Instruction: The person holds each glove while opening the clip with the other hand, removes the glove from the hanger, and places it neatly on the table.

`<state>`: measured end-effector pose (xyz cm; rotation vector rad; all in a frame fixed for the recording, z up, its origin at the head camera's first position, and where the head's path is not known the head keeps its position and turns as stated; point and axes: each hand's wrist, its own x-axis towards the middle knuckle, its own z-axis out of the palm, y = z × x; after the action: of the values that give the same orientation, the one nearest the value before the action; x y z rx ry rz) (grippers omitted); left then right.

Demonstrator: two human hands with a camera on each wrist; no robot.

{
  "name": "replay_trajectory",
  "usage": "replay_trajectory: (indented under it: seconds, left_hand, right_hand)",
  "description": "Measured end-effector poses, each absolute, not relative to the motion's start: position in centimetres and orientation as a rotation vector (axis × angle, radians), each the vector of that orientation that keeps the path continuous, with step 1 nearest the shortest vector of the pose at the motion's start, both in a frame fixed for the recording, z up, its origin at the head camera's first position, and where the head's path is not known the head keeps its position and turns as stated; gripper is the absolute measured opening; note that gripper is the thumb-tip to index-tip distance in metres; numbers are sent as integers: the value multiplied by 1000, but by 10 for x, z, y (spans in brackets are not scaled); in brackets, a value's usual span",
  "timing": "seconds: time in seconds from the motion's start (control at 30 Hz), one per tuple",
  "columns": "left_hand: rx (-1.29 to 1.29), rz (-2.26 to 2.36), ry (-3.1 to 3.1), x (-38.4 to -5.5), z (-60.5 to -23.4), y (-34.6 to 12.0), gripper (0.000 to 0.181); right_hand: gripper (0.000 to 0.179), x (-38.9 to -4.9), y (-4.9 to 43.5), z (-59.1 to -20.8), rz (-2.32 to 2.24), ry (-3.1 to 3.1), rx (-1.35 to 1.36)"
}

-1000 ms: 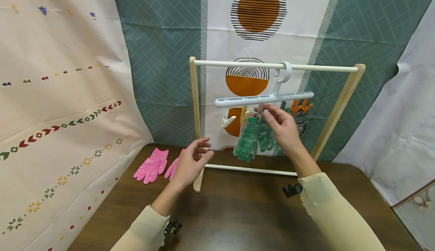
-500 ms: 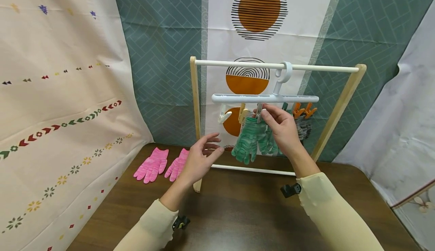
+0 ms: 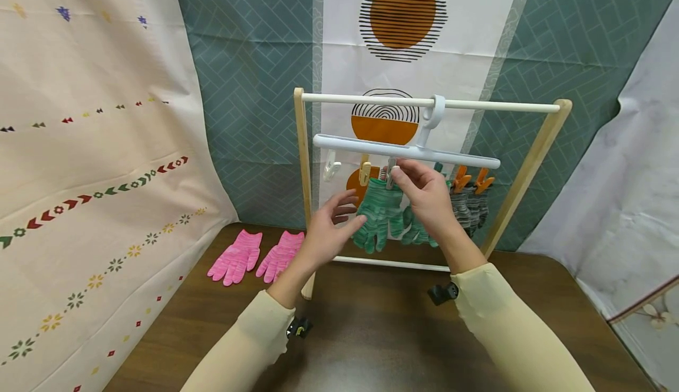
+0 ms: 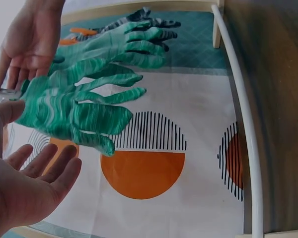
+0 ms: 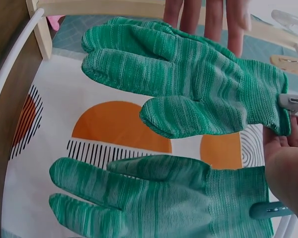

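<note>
My right hand [image 3: 431, 194] pinches a grey clothespin [image 3: 391, 173], which grips the cuff of a green streaked glove [image 3: 378, 212]. That glove hangs fingers down below the white hanger [image 3: 371, 147]. My left hand [image 3: 330, 230] is just left of the glove with its fingers spread, and holds nothing. In the left wrist view its thumb [image 4: 11, 111] is near the clothespin. A second green glove [image 5: 164, 203] hangs beside the first from a dark green clothespin [image 5: 269, 210]. Grey-black gloves [image 3: 470, 208] hang from orange clothespins [image 3: 483, 181] at the right.
The hanger hooks over the top bar [image 3: 361, 100] of a wooden rack [image 3: 301, 156]. A white clothespin [image 3: 331, 168] and a yellow clothespin [image 3: 365, 171] hang at the hanger's left. Two pink gloves [image 3: 237, 257] lie on the brown table [image 3: 371, 327], left of the rack.
My left hand has moved right and up, close to the green glove. My right hand has shifted left with the clothespin and glove, and the hanger has swung round, its left end shifting left.
</note>
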<state>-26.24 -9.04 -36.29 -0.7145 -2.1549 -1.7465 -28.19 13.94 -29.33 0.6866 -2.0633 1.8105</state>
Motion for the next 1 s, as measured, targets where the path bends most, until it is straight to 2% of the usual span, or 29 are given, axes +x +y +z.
replay_trajectory:
  seconds: [0.5,1.0]
  left_hand:
    - [-774,-1831,-2151,-287,-357,-87,54]
    - [-759,-1849,-2113,-290,-355,-76,34]
  right_hand:
    - [45,-278,115,-287,1768,-2057,644]
    - [42,-279,103,-291,1714,-1982,520]
